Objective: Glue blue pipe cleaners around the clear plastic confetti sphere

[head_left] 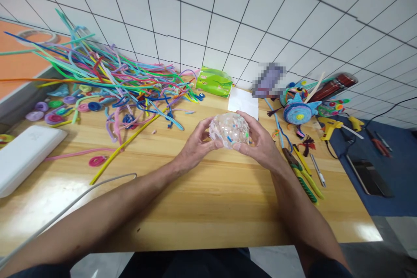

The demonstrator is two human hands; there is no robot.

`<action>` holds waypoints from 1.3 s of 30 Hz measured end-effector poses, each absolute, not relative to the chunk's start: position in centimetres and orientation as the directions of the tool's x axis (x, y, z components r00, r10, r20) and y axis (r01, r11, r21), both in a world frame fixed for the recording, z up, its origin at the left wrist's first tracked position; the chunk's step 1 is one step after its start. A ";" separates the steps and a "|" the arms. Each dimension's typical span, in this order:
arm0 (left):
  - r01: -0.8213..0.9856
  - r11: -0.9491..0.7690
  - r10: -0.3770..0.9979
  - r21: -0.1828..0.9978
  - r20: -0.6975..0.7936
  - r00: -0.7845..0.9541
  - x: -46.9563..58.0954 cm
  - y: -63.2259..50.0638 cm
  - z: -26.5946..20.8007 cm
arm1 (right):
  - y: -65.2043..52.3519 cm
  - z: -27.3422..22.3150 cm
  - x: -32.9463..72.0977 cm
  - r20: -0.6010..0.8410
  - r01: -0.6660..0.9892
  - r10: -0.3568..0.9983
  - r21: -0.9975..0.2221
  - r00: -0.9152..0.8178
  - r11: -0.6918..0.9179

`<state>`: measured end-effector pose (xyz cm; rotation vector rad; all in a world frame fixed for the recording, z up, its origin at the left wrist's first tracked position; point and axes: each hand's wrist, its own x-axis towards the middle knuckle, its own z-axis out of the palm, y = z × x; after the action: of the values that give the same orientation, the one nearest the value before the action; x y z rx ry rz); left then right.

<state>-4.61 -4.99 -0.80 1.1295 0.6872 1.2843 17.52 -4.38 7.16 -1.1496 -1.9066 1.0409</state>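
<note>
Between both hands, above the middle of the wooden table (208, 200), is a clear rounded object (230, 128) with colored specks and small beads showing in it; its exact kind I cannot make out. My left hand (198, 139) wraps its left side, thumb along the lower front. From the right, my right hand (257, 141) curls round it, thumb also at the front. The fingertips behind it are partly hidden. Just beyond the object lies a white sheet of paper (243, 102), and a green packet (214, 81) stands by the wall.
Pipe cleaners (130, 74) heap at the back left, near coiled pieces (94, 106). A white box-shaped device (29, 156) and cable (87, 191) lie left. Right are pliers (299, 176), a pen (317, 170), a yellow glue gun (329, 127) and a blue round craft piece (297, 113).
</note>
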 end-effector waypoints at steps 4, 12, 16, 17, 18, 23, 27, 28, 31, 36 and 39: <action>-0.375 -0.081 0.957 0.923 0.178 0.231 -4.6 -5.0 -0.6 | -4.4 7.2 17.5 0.137 0.379 0.910 -0.877 -0.391 0.295; -0.362 0.007 0.961 0.932 0.094 0.260 -4.6 -5.4 -0.2 | -4.0 6.3 17.6 0.093 0.326 0.921 -0.918 -0.378 0.227; -0.361 0.022 0.963 0.932 0.078 0.259 -4.6 -5.5 0.0 | -4.0 6.3 17.5 0.066 0.333 0.932 -0.923 -0.357 0.193; -0.362 0.022 0.963 0.932 0.078 0.258 -4.6 -5.5 0.1 | -4.0 6.4 17.4 0.062 0.333 0.933 -0.924 -0.353 0.188; -0.365 0.024 0.963 0.931 0.077 0.259 -4.6 -5.5 0.0 | -4.0 6.5 17.4 0.058 0.333 0.934 -0.925 -0.352 0.183; -0.381 0.042 0.961 0.924 0.066 0.267 -4.6 -5.6 -0.3 | -4.0 6.8 17.5 0.042 0.327 0.931 -0.930 -0.361 0.169; -0.389 0.040 0.939 0.920 0.098 0.329 -4.7 -5.7 0.2 | -4.4 7.1 17.3 0.069 0.394 0.938 -0.895 -0.339 0.208; -0.398 0.040 0.930 0.916 0.111 0.350 -4.8 -5.7 0.4 | -4.6 7.2 17.2 0.086 0.426 0.940 -0.875 -0.330 0.229; -0.421 0.040 0.902 0.906 0.149 0.405 -5.0 -5.8 1.1 | -5.1 7.7 17.0 0.135 0.517 0.940 -0.806 -0.314 0.289; -0.458 0.093 0.868 0.884 0.153 0.472 -5.0 -5.8 1.2 | -5.4 8.3 17.1 0.183 0.548 0.928 -0.763 -0.325 0.343; -0.486 0.150 0.874 0.861 0.114 0.472 -4.9 -5.8 1.0 | -5.4 8.5 17.3 0.192 0.531 0.925 -0.772 -0.329 0.350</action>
<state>-4.93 -5.83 1.04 1.0017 0.4706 1.0305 17.27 -5.40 8.50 -1.2643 -1.9843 0.8025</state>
